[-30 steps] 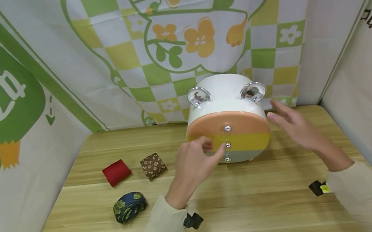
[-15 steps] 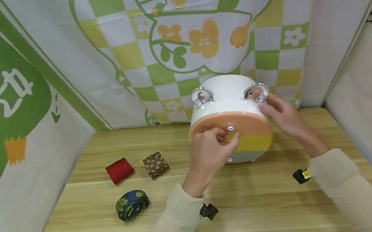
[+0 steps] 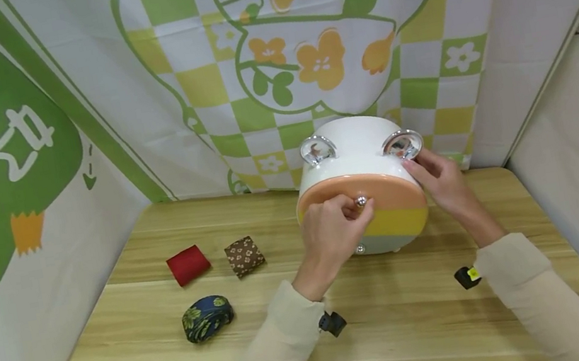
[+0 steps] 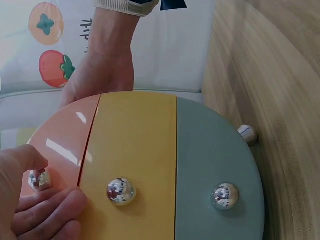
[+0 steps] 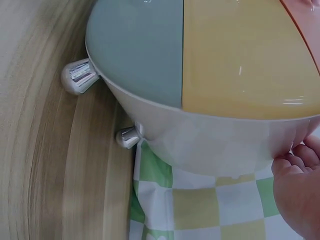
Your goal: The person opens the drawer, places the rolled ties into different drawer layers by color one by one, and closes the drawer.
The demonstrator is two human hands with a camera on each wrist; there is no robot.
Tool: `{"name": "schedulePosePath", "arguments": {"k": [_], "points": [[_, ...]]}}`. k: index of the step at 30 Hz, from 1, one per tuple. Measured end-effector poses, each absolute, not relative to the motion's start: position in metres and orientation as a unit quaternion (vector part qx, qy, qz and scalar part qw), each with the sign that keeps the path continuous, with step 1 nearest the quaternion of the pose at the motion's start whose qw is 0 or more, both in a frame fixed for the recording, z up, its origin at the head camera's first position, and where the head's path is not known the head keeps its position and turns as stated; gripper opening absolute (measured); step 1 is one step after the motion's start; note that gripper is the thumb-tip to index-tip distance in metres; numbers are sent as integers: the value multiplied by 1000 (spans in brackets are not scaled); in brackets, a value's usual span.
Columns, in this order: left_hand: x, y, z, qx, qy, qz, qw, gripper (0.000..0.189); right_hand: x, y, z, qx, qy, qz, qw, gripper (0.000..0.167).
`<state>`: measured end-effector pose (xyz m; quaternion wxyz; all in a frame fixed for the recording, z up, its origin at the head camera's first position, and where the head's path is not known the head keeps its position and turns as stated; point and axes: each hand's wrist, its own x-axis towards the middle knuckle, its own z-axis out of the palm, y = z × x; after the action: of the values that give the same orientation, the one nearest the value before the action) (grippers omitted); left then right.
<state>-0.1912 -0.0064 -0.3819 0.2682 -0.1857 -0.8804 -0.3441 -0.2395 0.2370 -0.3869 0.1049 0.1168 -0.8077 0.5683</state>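
A small white drawer cabinet [image 3: 360, 143] stands at the back of the table. Its rounded front has an orange drawer [image 3: 326, 190], a yellow drawer [image 4: 135, 140] and a grey-green drawer [image 4: 215, 150], each with a silver knob. My left hand [image 3: 329, 231] pinches the orange drawer's knob [image 4: 39, 180] between curled fingers and thumb. That drawer's front looks flush with the others. My right hand [image 3: 442, 183] rests against the cabinet's right side, just below a silver ear-like ring [image 3: 402, 144]; its fingertips touch the white wall in the right wrist view.
On the left of the wooden table [image 3: 141, 358] lie a red fabric roll [image 3: 189, 265], a brown flowered roll [image 3: 245, 257] and a dark blue patterned roll [image 3: 207, 317]. A checkered cloth [image 3: 199, 87] hangs directly behind the cabinet. Silver feet [image 5: 79, 76] lift the cabinet off the table.
My left hand has moved up from near the middle knob to the orange drawer's knob and grips it. My right hand has come in from the right to touch the cabinet's side.
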Motion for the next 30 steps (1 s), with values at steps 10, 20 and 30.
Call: {"name": "schedulePosePath", "arguments": {"k": [10, 20, 30], "points": [[-195, -8, -388, -208, -866, -336, 305, 28, -238, 237, -388, 129, -806, 568, 108, 56], [-196, -9, -387, -223, -861, -319, 327, 33, -238, 236, -387, 123, -808, 565, 114, 53], [-187, -14, -384, -234, -859, -330, 314, 35, -240, 239, -389, 129, -810, 561, 112, 51]]}}
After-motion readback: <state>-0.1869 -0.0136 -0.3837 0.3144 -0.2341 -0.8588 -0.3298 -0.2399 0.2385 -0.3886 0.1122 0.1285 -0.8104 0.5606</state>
